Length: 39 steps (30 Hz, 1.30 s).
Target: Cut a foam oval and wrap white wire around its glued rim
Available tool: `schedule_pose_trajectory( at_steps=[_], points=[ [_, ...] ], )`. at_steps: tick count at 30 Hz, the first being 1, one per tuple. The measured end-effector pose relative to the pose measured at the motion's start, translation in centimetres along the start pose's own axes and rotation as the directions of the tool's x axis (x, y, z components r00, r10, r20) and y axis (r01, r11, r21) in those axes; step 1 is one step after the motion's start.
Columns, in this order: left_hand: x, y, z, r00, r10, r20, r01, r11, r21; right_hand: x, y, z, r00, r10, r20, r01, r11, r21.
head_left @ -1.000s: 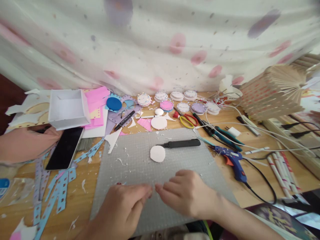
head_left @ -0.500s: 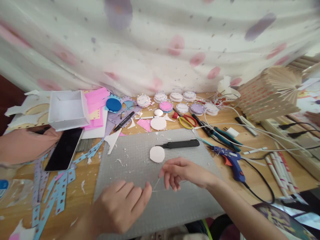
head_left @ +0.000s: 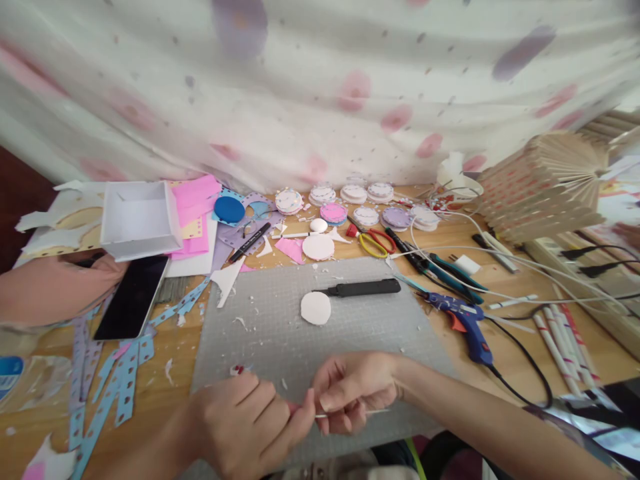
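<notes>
Low over the grey cutting mat (head_left: 270, 333), my two hands meet. My left hand (head_left: 250, 420) is closed, its back towards me. Its fingertips pinch one part of a thin white strip (head_left: 377, 411). The bent fingers of my right hand (head_left: 353, 390) are closed on the same strip, which sticks out past them to the right. A small red-and-white thing (head_left: 239, 369) shows just beyond my left knuckles; whether that hand holds it I cannot tell. Further up the mat lie a white paper disc (head_left: 316, 309) and a black-handled craft knife (head_left: 367, 287).
A blue glue gun (head_left: 463, 320) lies right of the mat, with scissors (head_left: 376, 241), pliers (head_left: 455, 277) and cables nearby. Several decorated round discs (head_left: 334, 213) line the back. On the left are a white box (head_left: 143, 220), a phone (head_left: 131, 297) and blue paper strips (head_left: 107, 407).
My right hand has come down towards me and closed in beside my left hand. The white strip, earlier slanting between them, now lies nearly level. The red-and-white thing has come into view.
</notes>
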<state>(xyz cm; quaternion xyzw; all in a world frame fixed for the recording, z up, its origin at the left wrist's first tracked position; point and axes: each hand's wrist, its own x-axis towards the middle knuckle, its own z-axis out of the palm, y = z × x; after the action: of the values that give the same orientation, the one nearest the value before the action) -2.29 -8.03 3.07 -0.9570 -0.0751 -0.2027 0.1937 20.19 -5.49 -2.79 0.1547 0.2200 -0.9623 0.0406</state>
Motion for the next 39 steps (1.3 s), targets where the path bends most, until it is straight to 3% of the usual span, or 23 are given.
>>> schedule_pose_trajectory(
  at_steps=[6,9,10,11,12,14,15,16,17,19,20,21,22,23,25,26,27,28,29,30,32,35,39],
  points=[
    [0.3,0.5,0.5,0.983,-0.17,0.071,0.177,0.979,-0.104,-0.9,-0.3,0.7,0.959,-0.187,-0.213,0.121,0.949,-0.29],
    [0.5,0.7,0.7,0.947,-0.295,0.125,0.314,0.933,-0.174,-1.7,-0.6,1.4,0.877,-0.385,-0.287,0.159,0.796,-0.584],
    [0.5,0.8,0.8,0.922,-0.357,0.15,0.383,0.899,-0.214,-2.0,-0.7,1.9,0.835,-0.477,-0.274,0.149,0.675,-0.723],
    [0.6,1.0,0.8,0.892,-0.416,0.179,0.451,0.851,-0.268,-2.2,-0.8,2.3,0.791,-0.569,-0.224,0.107,0.49,-0.865],
    [0.8,1.1,0.8,0.851,-0.475,0.224,0.525,0.784,-0.331,-2.4,-0.8,2.7,0.749,-0.65,-0.133,0.032,0.236,-0.971],
    [1.1,1.3,0.9,0.739,-0.573,0.354,0.672,0.587,-0.453,-2.6,-0.8,3.4,0.701,-0.7,0.138,-0.161,-0.344,-0.925],
    [1.3,1.4,0.9,0.671,-0.597,0.44,0.736,0.465,-0.491,-2.6,-0.7,3.5,0.691,-0.669,0.273,-0.23,-0.561,-0.795],
    [1.5,1.4,0.9,0.599,-0.608,0.521,0.791,0.35,-0.502,-2.6,-0.6,3.5,0.678,-0.625,0.388,-0.273,-0.703,-0.656],
    [1.7,1.3,1.0,0.534,-0.605,0.591,0.832,0.252,-0.493,-2.5,-0.6,3.3,0.655,-0.581,0.483,-0.295,-0.785,-0.544],
    [2.0,1.1,1.0,0.452,-0.592,0.667,0.878,0.163,-0.45,-2.3,-0.4,2.7,0.601,-0.532,0.597,-0.304,-0.842,-0.445],
    [2.0,1.0,1.0,0.453,-0.603,0.657,0.881,0.186,-0.436,-2.3,-0.4,2.4,0.582,-0.546,0.603,-0.299,-0.833,-0.465],
    [1.9,0.8,1.0,0.491,-0.625,0.607,0.863,0.255,-0.435,-2.4,-0.4,2.2,0.568,-0.593,0.571,-0.286,-0.792,-0.539],
    [1.8,0.6,0.9,0.558,-0.65,0.517,0.825,0.363,-0.433,-2.5,-0.5,2.0,0.548,-0.676,0.493,-0.261,-0.698,-0.667],
    [1.5,0.4,0.8,0.645,-0.653,0.398,0.762,0.506,-0.404,-2.7,-0.7,1.9,0.523,-0.773,0.36,-0.213,-0.527,-0.822],
    [0.9,0.1,0.6,0.832,-0.529,0.166,0.554,0.8,-0.229,-3.1,-1.1,1.7,0.522,-0.852,-0.032,-0.01,0.031,-0.999],
    [0.6,0.0,0.4,0.905,-0.415,0.093,0.424,0.898,-0.119,-3.2,-1.3,1.6,0.581,-0.785,-0.216,0.108,0.338,-0.935],
    [0.2,0.0,0.3,0.952,-0.302,0.053,0.303,0.953,-0.02,-3.3,-1.6,1.4,0.672,-0.659,-0.338,0.189,0.594,-0.782],
    [0.0,-0.1,0.2,0.977,-0.212,0.034,0.211,0.976,0.054,-3.3,-1.7,1.2,0.773,-0.508,-0.38,0.218,0.775,-0.593],
    [-0.2,0.0,0.1,0.988,-0.152,0.017,0.149,0.984,0.097,-3.2,-1.8,1.0,0.857,-0.368,-0.362,0.204,0.886,-0.417],
    [-0.4,0.0,0.0,0.993,-0.121,-0.005,0.121,0.985,0.122,-3.0,-1.8,0.7,0.913,-0.254,-0.318,0.168,0.947,-0.273],
    [-0.5,-0.1,-0.1,0.993,-0.11,-0.033,0.113,0.98,0.163,-2.4,-1.5,0.3,0.968,-0.11,-0.227,0.092,0.992,-0.089],
    [-0.5,-0.2,-0.2,0.994,-0.093,-0.056,0.102,0.976,0.191,-1.3,-0.8,0.3,0.995,-0.03,-0.091,0.034,0.999,0.034],
    [-0.6,-0.2,-0.2,0.995,-0.082,-0.052,0.091,0.977,0.192,-0.7,-0.1,1.4,0.997,-0.07,0.017,0.069,0.993,0.094]
  ],
)
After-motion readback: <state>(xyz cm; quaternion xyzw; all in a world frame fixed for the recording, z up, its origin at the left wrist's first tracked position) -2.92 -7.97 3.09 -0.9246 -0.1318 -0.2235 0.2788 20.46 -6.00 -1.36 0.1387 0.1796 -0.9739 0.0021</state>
